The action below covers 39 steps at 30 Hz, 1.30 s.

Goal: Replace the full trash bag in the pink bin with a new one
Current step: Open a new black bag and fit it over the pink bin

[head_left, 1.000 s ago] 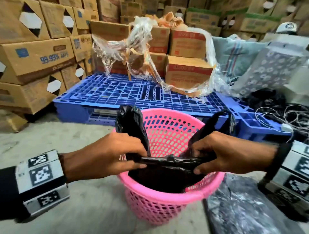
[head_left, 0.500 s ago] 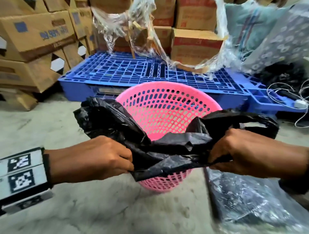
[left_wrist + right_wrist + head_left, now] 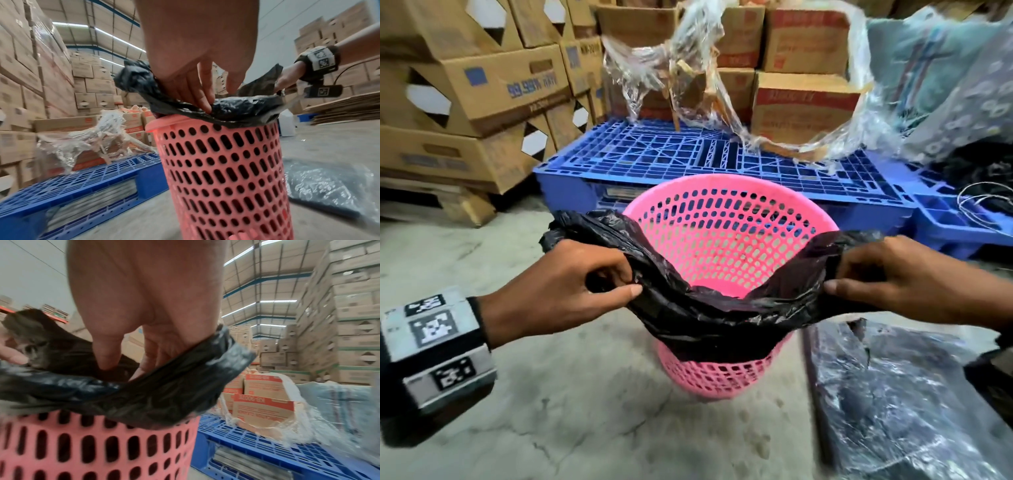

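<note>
A pink perforated bin (image 3: 726, 246) (image 3: 222, 170) (image 3: 86, 443) stands on the concrete floor before me. A black trash bag (image 3: 715, 318) (image 3: 236, 110) (image 3: 144, 394) is stretched across its near rim, its mouth partly spread and draped over the front edge. My left hand (image 3: 571, 284) (image 3: 197, 91) grips the bag's left edge, fingers curled round the plastic. At the right edge, my right hand (image 3: 887, 277) (image 3: 131, 356) pinches the bag the same way. The bin's far inner wall shows bare pink.
A blue plastic pallet (image 3: 722, 161) lies right behind the bin, with cardboard boxes (image 3: 804, 102) and crumpled clear wrap (image 3: 688, 68) on it. More boxes (image 3: 465, 102) are stacked at the left. A dark plastic-wrapped pack (image 3: 893, 404) lies on the floor at the right.
Both hands have pulled apart, widening the bag's mouth from a bunched strip to a stretch across the bin's near rim. The bag has come down onto the front edge.
</note>
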Each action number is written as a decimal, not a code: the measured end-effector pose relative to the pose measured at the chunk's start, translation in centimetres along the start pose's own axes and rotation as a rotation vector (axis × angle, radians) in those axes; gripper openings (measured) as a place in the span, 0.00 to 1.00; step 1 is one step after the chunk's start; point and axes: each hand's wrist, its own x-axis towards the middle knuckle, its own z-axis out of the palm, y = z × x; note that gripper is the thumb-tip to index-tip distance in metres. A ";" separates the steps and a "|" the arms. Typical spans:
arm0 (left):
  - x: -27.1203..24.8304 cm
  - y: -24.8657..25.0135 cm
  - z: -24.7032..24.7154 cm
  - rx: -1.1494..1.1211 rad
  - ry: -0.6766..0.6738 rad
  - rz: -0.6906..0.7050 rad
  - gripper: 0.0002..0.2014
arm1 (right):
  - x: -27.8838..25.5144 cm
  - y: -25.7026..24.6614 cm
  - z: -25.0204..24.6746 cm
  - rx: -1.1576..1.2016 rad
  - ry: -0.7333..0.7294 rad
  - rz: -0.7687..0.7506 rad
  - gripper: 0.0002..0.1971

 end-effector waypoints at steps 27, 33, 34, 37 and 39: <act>5.0 -2.9 1.8 -0.359 0.141 -0.618 0.41 | 4.0 5.1 1.2 0.434 0.100 0.310 0.40; 5.2 -4.3 2.7 -0.540 0.118 -0.616 0.41 | 5.5 7.1 2.0 0.448 0.227 0.301 0.36; 5.4 -4.7 2.6 -0.545 0.114 -0.610 0.42 | 5.9 6.6 1.8 0.473 0.245 0.318 0.31; 5.9 -5.8 2.4 -0.531 0.068 -0.587 0.42 | 7.5 6.5 0.9 0.505 0.239 0.453 0.18; 6.0 -6.3 2.3 -0.534 0.036 -0.580 0.44 | 8.3 7.0 0.1 0.516 0.193 0.610 0.16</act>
